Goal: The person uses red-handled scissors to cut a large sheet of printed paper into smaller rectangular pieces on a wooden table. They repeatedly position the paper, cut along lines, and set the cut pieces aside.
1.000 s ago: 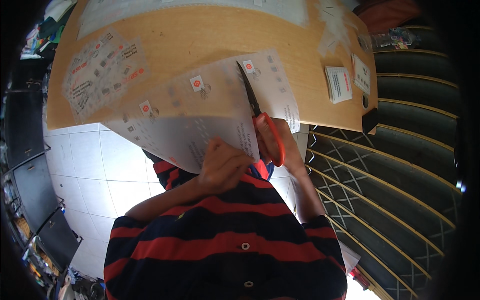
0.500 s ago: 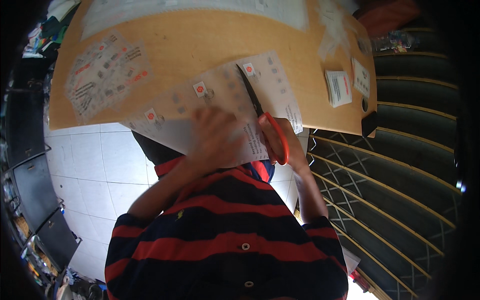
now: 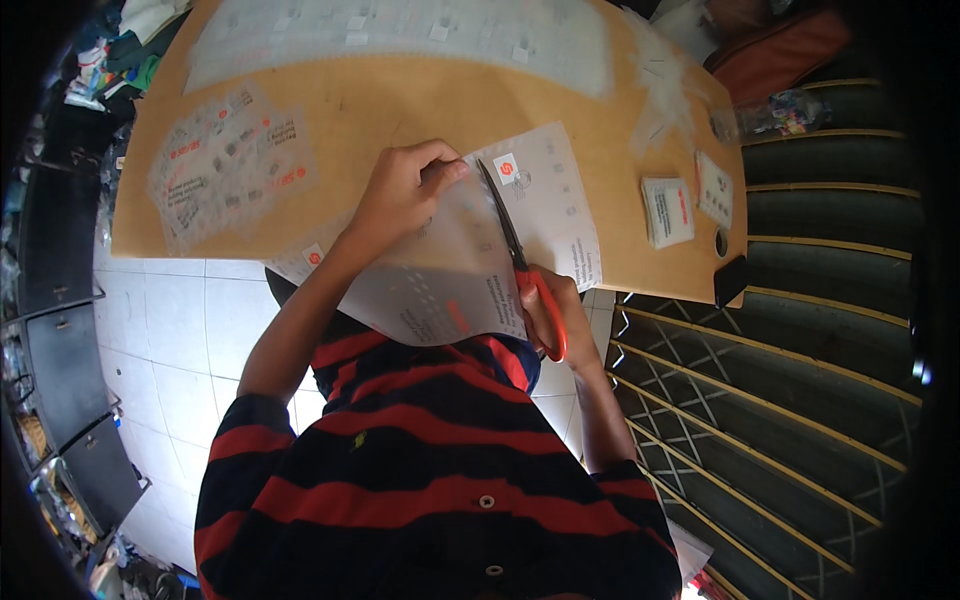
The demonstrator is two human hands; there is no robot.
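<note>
Sheet (image 3: 455, 255) overhangs the near edge of the table (image 3: 350, 105). Over it, the right hand (image 3: 573, 305) holds scissors (image 3: 518, 262); the left hand (image 3: 402, 188) is pinched at its far edge, grip unclear. Beyond: scraps (image 3: 230, 165) left, cards (image 3: 668, 212) right.

Scissors (image 3: 516, 250): blades (image 3: 500, 210) of dark metal, handles (image 3: 553, 322) of smooth orange plastic. Sheet (image 3: 470, 240) looks like smooth, translucent plastic film. Bench (image 3: 400, 105): wood-look top, smooth, low sheen. Shirt (image 3: 400, 490): matt cloth. Floor (image 3: 170, 335): smooth, glossy tile.
</note>
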